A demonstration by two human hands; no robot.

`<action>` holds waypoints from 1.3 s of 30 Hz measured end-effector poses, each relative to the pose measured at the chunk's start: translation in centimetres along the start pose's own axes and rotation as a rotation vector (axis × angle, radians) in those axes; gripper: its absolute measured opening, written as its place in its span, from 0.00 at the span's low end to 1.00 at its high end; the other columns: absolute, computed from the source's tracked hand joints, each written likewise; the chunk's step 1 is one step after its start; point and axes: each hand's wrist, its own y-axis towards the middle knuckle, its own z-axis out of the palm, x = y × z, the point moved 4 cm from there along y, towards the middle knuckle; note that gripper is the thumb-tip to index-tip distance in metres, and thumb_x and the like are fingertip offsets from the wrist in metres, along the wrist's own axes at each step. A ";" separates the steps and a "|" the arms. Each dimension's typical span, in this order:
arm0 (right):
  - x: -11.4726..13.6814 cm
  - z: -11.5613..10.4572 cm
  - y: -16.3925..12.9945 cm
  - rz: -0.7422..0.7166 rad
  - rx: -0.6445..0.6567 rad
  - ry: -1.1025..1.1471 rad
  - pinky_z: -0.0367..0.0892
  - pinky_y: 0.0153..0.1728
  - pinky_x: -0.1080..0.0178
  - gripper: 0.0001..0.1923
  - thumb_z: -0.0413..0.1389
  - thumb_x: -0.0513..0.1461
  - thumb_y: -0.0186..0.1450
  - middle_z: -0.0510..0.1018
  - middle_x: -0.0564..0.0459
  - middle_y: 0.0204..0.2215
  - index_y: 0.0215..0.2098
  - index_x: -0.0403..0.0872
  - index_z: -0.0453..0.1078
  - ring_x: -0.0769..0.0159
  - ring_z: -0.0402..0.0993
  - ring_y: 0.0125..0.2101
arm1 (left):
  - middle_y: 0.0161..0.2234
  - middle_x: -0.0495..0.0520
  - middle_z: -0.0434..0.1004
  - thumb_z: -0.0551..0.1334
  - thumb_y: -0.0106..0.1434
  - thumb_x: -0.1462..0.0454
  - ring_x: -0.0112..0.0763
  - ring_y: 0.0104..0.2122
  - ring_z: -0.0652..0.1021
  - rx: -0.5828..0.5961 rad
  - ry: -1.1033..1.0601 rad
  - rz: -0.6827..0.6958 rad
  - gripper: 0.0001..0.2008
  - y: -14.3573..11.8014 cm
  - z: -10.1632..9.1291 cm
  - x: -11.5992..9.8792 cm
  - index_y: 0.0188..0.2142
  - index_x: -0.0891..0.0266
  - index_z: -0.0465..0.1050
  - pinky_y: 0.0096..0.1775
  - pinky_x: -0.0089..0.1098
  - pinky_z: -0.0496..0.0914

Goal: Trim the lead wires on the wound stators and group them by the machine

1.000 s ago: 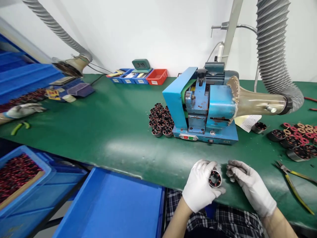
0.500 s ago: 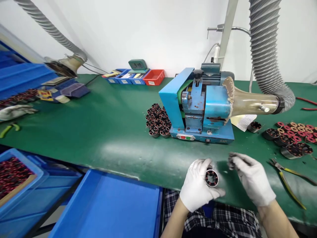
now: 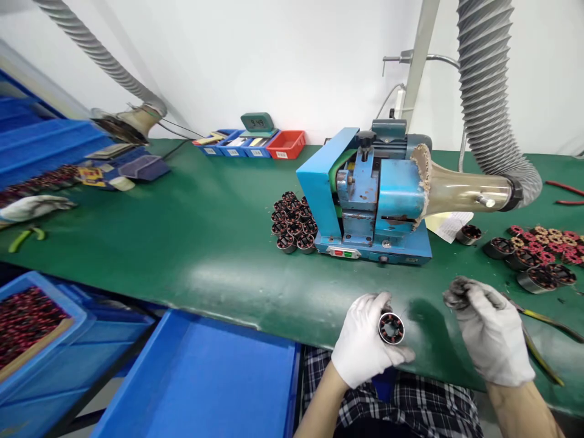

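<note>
My left hand (image 3: 358, 342), in a white glove, holds a motor stator (image 3: 391, 342) near the table's front edge. The stator is a silver metal ring with dark, copper-wound poles, and its open end faces up toward me. Over the table to its right is my right hand (image 3: 493, 334), gloved too, with grimy fingertips pinched together. Whatever lies between those fingertips is too hidden to make out. Yellow-handled cutting pliers (image 3: 541, 360) lie just beyond the right hand, which partly covers them.
Behind my hands stands a blue motor-driven machine (image 3: 360, 207) with a suction hose (image 3: 488, 91). Stators (image 3: 294, 228) cluster at its left; more stators (image 3: 538, 278) and red wound cores (image 3: 547, 240) lie right. Another person's gloved hand (image 3: 34, 208) rests far left. A blue bin (image 3: 205, 377) sits below the edge.
My right hand has moved right and slightly toward me, away from the stator, and now covers part of the pliers. My left hand keeps holding the stator almost in place.
</note>
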 end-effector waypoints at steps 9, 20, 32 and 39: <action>-2.0 5.7 -4.4 -0.324 0.923 -0.959 0.68 0.37 0.59 0.10 0.55 0.37 0.60 0.75 0.47 0.37 0.38 0.50 0.76 0.60 0.72 0.35 | 0.39 0.53 0.75 0.64 0.51 0.63 0.39 0.41 0.74 0.121 -0.100 0.134 0.17 0.6 -1.0 -0.5 0.42 0.57 0.67 0.49 0.42 0.66; -3.4 1.5 -0.9 0.237 0.314 0.093 0.63 0.23 0.65 0.13 0.63 0.48 0.52 0.69 0.58 0.19 0.23 0.48 0.69 0.69 0.64 0.21 | 0.36 0.52 0.75 0.76 0.35 0.63 0.41 0.39 0.75 -0.014 -0.099 -0.011 0.26 0.2 -0.6 -0.1 0.32 0.58 0.65 0.43 0.41 0.69; -2.6 4.0 -3.7 -0.135 0.877 -0.696 0.67 0.39 0.61 0.11 0.59 0.40 0.59 0.77 0.51 0.34 0.41 0.50 0.74 0.61 0.74 0.36 | 0.37 0.54 0.75 0.69 0.48 0.62 0.39 0.38 0.75 -0.007 -0.110 0.070 0.17 0.2 -0.7 -0.2 0.37 0.60 0.66 0.43 0.41 0.69; -2.8 2.9 -3.7 -0.225 0.640 -0.782 0.65 0.31 0.63 0.08 0.54 0.39 0.63 0.76 0.54 0.26 0.26 0.49 0.72 0.65 0.73 0.28 | 0.36 0.55 0.73 0.66 0.52 0.62 0.40 0.40 0.73 -0.032 -0.038 0.099 0.15 -0.2 -1.0 -0.5 0.38 0.60 0.66 0.43 0.41 0.68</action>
